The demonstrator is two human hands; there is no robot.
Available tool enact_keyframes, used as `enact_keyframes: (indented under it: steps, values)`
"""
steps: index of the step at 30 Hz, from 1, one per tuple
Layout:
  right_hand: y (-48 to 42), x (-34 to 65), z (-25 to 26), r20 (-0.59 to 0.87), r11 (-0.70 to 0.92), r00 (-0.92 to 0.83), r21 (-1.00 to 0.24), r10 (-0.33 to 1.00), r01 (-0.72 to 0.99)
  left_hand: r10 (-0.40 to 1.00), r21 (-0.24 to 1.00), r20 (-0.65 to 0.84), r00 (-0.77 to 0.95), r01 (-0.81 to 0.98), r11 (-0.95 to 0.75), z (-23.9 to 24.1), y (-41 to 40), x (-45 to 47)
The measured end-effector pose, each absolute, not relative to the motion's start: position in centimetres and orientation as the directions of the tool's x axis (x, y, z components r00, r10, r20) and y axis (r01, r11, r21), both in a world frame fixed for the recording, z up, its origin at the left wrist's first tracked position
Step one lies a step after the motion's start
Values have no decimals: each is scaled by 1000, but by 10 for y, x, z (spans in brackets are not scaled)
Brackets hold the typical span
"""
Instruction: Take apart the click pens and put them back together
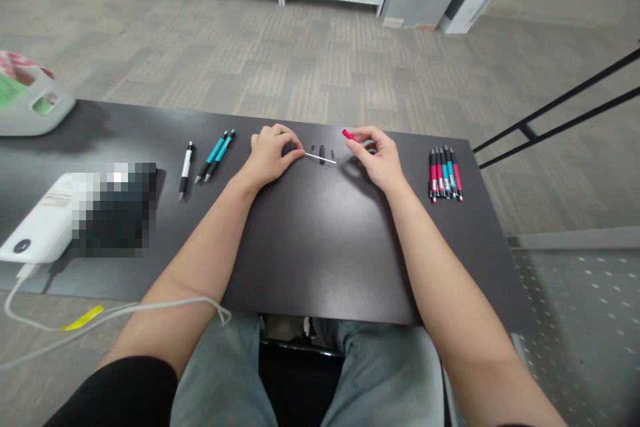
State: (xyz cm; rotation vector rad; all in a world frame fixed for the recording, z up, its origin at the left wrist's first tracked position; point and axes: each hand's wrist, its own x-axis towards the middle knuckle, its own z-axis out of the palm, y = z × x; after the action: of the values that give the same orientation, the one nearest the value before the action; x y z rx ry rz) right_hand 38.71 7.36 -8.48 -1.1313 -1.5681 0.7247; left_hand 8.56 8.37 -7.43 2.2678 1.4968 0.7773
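Between thumb and forefinger, my left hand point(273, 155) pinches one end of a thin white pen refill point(321, 158), which points right, low over the table. My right hand point(377, 155) has its fingers closed on a short red pen barrel point(348, 135), tilted up and left. Between the hands lie a black pen grip point(322, 153), a small dark piece point(313, 147) and another small dark piece point(333, 154), too small to name. Left of my left hand are two teal pens point(216, 156) and a white pen with black ends point(187, 171).
A row of several red and teal pens point(445, 174) lies at the right. On the left are a white power bank point(43, 220) with a cable point(150, 307) crossing near my left forearm, a blurred dark object point(120, 213) and a white basket point(37, 107). Black rails point(555, 107) stand beyond the right edge.
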Motion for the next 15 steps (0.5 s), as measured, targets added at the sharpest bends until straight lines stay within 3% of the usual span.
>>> enact_keyframes:
  steps: [4,6,10,15]
  values:
    - [74,387,-86,381,373,-34,-878,924,299,914,544,224,338,735,-405,-72,85,83]
    - [75,388,-87,374,364,-30,-877,927,313,914,606,233,332,685,-404,-71,85,82]
    - [74,389,-87,389,382,-47,-865,920,326,921,782,341,189,487,-389,-66,86,84]
    - [70,389,-82,403,410,-95,-845,910,344,897,794,440,35,451,-407,-59,86,87]
